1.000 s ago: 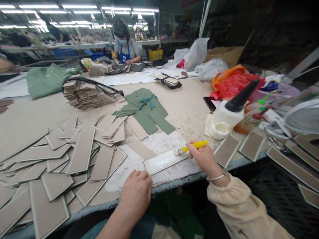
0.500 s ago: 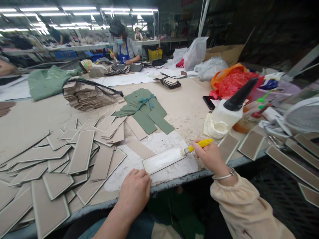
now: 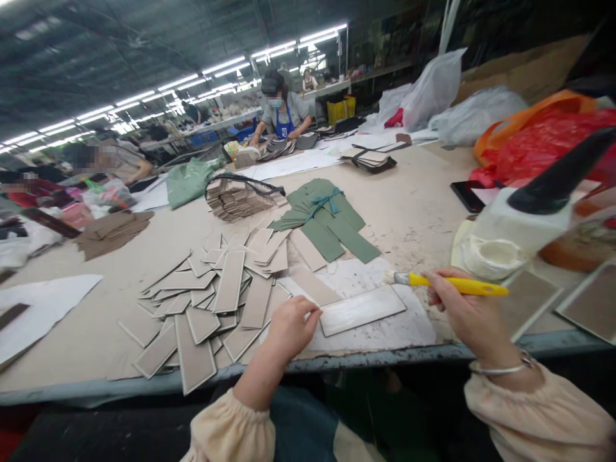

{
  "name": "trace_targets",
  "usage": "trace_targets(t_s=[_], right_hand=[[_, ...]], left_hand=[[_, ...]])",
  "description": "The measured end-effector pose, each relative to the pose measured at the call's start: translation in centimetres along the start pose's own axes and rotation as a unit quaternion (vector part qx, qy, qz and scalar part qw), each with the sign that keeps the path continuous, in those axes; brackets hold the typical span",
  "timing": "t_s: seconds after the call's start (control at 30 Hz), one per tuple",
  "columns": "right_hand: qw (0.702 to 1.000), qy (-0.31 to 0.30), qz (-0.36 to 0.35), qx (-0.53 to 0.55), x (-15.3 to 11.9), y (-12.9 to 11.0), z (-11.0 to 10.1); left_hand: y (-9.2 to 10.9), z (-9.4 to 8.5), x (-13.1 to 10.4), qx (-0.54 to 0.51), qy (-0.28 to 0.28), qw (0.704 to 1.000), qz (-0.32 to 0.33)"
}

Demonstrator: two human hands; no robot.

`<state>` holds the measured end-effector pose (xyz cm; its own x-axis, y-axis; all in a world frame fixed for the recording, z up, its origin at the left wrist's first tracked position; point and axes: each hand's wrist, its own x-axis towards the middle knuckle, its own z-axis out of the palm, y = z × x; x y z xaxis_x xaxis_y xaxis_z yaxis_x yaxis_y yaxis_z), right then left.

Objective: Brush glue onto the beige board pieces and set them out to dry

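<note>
My right hand (image 3: pixel 464 311) is closed round the yellow handle of a paintbrush (image 3: pixel 457 283), its pale bristles pointing left just above the table. Below the brush lies a rectangular panel (image 3: pixel 363 309) with a wet-looking white coating. At the panel's left end, my left hand (image 3: pixel 293 326) pinches its edge between thumb and fingers. The panel rests on a smeared white sheet (image 3: pixel 418 321). A plain beige strip (image 3: pixel 312 284) lies beside it, and green strips tied with a teal band (image 3: pixel 322 215) lie behind.
Loose beige panels with pale edges (image 3: pixel 231 282) are heaped on the left. A white bottle with a black nozzle (image 3: pixel 524 218) and an open pot of white paste (image 3: pixel 491 253) stand at right. A co-worker (image 3: pixel 282 112) sits across the table; plastic bags (image 3: pixel 543 147) lie beyond the bottle.
The brush has come up off the coated panel, and its bristles now point left. My left hand has shifted to pinch the panel's left edge. The camera has tilted and turned left.
</note>
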<state>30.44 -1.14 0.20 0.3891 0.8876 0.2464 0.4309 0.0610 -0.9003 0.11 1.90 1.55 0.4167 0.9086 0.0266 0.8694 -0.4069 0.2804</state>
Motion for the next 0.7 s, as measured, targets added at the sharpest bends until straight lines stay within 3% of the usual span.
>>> trace_targets(t_s=[0.07,0.13,0.3,0.57,0.7], right_hand=[[0.999,0.007,0.012,0.043,-0.2,0.1,0.7],[0.998,-0.003,0.010,0.065,-0.4,0.1,1.3],[0.995,-0.013,-0.010,0.101,-0.6,0.1,1.9],[0.990,-0.026,-0.040,0.129,-1.2,-0.4,2.5],[0.992,-0.034,-0.044,0.117,-1.3,-0.6,2.7]], left_hand=[[-1.4,-0.8,2.0,0.015,0.012,1.000,-0.005],[-2.6,-1.0,4.1,0.039,-0.020,0.999,-0.009],[-4.1,0.1,8.0,0.066,-0.067,0.994,-0.057],[-5.3,0.4,8.7,0.077,-0.105,0.985,-0.110],[-5.2,0.1,8.3,0.076,-0.125,0.984,-0.100]])
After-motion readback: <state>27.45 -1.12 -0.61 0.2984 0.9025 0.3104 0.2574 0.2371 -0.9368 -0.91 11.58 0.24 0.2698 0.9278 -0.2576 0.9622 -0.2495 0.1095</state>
